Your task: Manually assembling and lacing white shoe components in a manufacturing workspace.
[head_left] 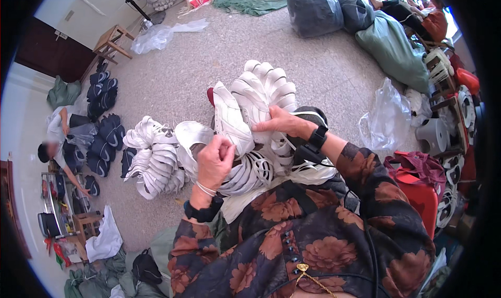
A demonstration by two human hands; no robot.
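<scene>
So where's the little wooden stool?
In the head view the wooden stool stands on the floor at the upper left, far from both hands, beside a crumpled clear plastic bag and above the stacks of dark shoe uppers.

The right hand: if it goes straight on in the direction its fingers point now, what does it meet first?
The right hand points left, fingers already resting on the white moulded shoe upper. Beyond it, probably the stack of white shoe uppers on the floor, though depth is unclear.

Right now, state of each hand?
Left hand: closed, pinching the white shoe upper at its lower edge.
Right hand: fingers flat, pressing on the stack of white uppers; not clearly gripping.
</scene>
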